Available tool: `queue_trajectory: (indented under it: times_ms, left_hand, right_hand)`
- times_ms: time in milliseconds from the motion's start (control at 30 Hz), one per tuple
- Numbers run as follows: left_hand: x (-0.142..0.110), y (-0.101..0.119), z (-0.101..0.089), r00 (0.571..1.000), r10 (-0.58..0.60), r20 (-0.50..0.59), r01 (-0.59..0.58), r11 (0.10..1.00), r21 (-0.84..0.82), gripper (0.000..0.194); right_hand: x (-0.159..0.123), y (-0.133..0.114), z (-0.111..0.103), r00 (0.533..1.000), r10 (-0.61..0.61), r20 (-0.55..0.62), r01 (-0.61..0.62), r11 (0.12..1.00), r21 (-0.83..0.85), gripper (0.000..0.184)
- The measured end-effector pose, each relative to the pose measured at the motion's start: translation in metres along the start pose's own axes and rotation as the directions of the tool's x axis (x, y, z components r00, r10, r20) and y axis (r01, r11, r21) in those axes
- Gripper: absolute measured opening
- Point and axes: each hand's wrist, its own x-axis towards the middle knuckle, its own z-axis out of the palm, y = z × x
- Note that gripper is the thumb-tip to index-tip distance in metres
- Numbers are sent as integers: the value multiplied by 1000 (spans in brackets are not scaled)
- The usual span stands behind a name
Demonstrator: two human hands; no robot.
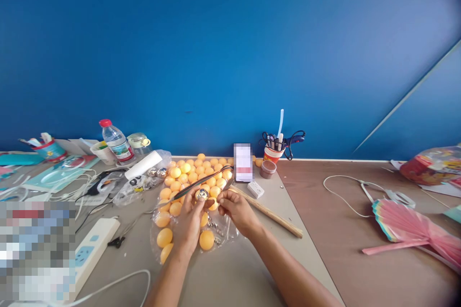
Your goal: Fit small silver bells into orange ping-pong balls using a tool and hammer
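My left hand (189, 225) is closed around a shiny silver ball (202, 194), held up over a spread of orange table tennis balls (175, 208) in clear plastic. Close beside it, my right hand (238, 210) has its fingertips pinched together. What they pinch, if anything, is too small to make out. A dark, flat tip (228, 183) shows just above those fingers. Behind both hands, a long black strip (198, 182) lies across the orange balls. A wooden stick (275, 218) slants away to the right of my right hand. Small silver beads (213, 224) lie between the hands.
A phone (243, 163) stands upright behind the balls, near a small white box (255, 190), a lidded tub (268, 169) and a pen cup (272, 153). Leftward are a water bottle (117, 141), cables and a power strip (91, 247). A pink fan (406, 223) lies right.
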Motion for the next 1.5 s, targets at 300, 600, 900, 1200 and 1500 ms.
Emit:
queue_trajectory:
  times_ms: [300,600,900,1200,1500]
  left_hand:
    - [-9,14,6,990,96,102,-118,964,237,52]
    - [-6,5,6,986,93,138,-121,970,209,56]
    - [-9,4,6,978,161,134,-187,958,219,50]
    - [-8,-5,6,977,183,107,-204,948,244,52]
    - [-13,-7,11,957,275,89,-289,903,318,47]
  right_hand:
    - [-4,-7,7,1000,-6,28,3,994,109,24]
    - [-5,-8,10,999,-1,-46,3,1000,31,21]
    - [-5,-11,6,998,33,-47,-34,999,-22,18]
    - [-5,-10,9,997,38,-72,-36,999,29,15]
    - [-5,-4,11,990,12,-140,-19,999,-48,17]
